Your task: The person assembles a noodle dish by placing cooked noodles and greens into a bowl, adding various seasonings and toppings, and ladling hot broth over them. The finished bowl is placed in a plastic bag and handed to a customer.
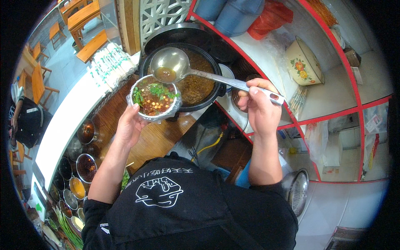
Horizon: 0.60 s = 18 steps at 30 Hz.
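My left hand [132, 125] holds a white bowl lined with a clear plastic bag [175, 107] from below and its near side. Red-brown broth, green herbs and pale nuts or beans [154, 101] fill the bowl. My right hand [261, 101] is closed around the handle of a metal ladle [215, 77]. The ladle's round head is just behind the bowl's far rim, tilted, with some brown liquid [165, 75] in it. Below and behind both stands a black pot [215, 93] of brown, grainy-looking food [197, 90], its dark lid [178, 31] raised at the back.
Wrapped utensils [114, 67] lie on the white counter ledge [67, 115]. Metal bowls of seasonings [86, 167] and long green stalks [69, 229] are at left. Red-edged shelves [331, 114] hold a flowered enamel basin [304, 62] at right. A person [29, 122] stands beyond the ledge.
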### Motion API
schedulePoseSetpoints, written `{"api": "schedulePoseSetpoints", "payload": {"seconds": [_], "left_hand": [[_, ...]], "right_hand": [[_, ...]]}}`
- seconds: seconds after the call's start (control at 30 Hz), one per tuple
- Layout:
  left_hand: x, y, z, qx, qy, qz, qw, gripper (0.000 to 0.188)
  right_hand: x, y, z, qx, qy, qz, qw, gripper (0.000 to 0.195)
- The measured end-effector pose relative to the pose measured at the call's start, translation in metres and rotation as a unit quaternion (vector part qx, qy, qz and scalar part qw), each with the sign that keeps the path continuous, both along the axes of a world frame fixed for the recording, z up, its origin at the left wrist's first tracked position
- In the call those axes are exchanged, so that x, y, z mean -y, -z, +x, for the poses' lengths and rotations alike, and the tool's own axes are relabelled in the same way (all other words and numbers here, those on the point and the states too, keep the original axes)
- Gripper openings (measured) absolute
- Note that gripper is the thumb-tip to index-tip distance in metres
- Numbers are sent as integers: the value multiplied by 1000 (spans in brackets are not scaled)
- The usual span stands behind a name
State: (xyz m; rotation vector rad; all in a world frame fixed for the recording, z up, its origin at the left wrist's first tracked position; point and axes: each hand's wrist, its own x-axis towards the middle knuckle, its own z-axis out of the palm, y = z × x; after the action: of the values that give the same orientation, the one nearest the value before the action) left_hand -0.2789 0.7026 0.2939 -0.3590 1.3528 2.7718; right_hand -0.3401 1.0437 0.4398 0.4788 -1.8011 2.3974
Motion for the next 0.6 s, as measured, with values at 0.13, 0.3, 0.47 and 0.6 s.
{"api": "schedulePoseSetpoints", "payload": {"seconds": [0.13,0.3,0.47,0.6], "left_hand": [[2,2,0,-7,7,0,1000,55],[6,12,-1,-2,6,-27,1000,63],[6,17,-3,-8,-9,-3,1000,62],[7,21,-4,-15,-8,25,1000,62]], "right_hand": [[-1,8,-14,41,27,-37,998,15],[0,32,-40,66,82,4,994,14],[10,65,-55,45,107,154,981,14],[8,85,-56,-29,121,280,952,16]]}}
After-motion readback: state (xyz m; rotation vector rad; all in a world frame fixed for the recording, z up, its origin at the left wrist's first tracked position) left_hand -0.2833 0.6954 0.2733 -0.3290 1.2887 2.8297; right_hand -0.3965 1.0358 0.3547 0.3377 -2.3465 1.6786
